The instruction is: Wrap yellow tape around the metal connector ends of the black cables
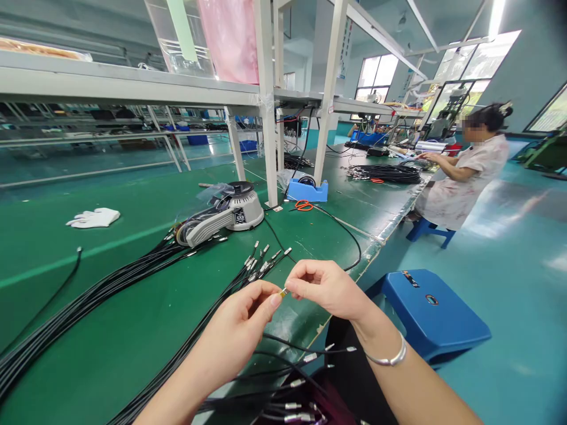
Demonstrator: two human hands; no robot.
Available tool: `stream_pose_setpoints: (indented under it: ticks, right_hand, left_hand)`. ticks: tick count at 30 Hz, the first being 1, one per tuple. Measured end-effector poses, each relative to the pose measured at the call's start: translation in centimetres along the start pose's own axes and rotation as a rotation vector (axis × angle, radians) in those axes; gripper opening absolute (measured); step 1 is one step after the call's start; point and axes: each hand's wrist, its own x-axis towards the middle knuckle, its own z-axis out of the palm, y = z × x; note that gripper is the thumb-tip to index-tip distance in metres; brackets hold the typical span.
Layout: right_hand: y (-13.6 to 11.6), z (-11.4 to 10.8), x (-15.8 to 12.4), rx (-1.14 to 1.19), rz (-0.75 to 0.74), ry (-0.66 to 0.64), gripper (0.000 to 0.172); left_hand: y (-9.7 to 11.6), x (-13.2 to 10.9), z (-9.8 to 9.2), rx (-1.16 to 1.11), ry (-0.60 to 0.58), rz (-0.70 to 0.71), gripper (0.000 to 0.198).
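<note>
My left hand (243, 319) pinches a small connector (283, 292) with a yellowish part between thumb and forefinger. Meeting it fingertip to fingertip, my right hand (330, 289) is closed at the connector's other, silvery end. Whether a cable runs from the connector into my palm is hidden. Just behind my fingers lies a bundle of black cables (201, 330) with metal plug ends on the green table. More black cables with silver plugs (297, 383) hang over the near edge and my lap, below my hands.
A grey tape dispenser (243, 209) stands beyond the cables, near a blue tape holder (308, 190) and orange-handled scissors (304, 205). A white glove (95, 218) lies left. A blue stool (436, 310) stands right; a co-worker (476, 171) sits farther along the bench.
</note>
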Motion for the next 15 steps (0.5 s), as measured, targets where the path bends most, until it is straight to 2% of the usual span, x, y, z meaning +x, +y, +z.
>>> stream_pose_setpoints:
  ticks: [3,8,13,15]
  right_hand:
    - [0.1,-0.3,-0.4,-0.022,0.027,0.006,0.015]
    - [0.8,-1.4,-1.1,-0.058,0.045,-0.055,0.016]
    - [1.3,-1.6,-1.2,-0.111,0.090,-0.079,0.012]
    - [1.3,-1.5,-1.1,-0.117,0.095,-0.092,0.013]
  left_hand:
    - [0.3,0.6,0.7,0.069,0.019,0.031,0.028]
    - [0.2,1.3,1.7,0.080,0.096,0.114,0.024]
    - [-0.3,1.2,2.0,-0.002,-0.047,0.009,0.027]
    - [-0.3,1.0,1.8,0.021,-0.066,-0.002,0.031]
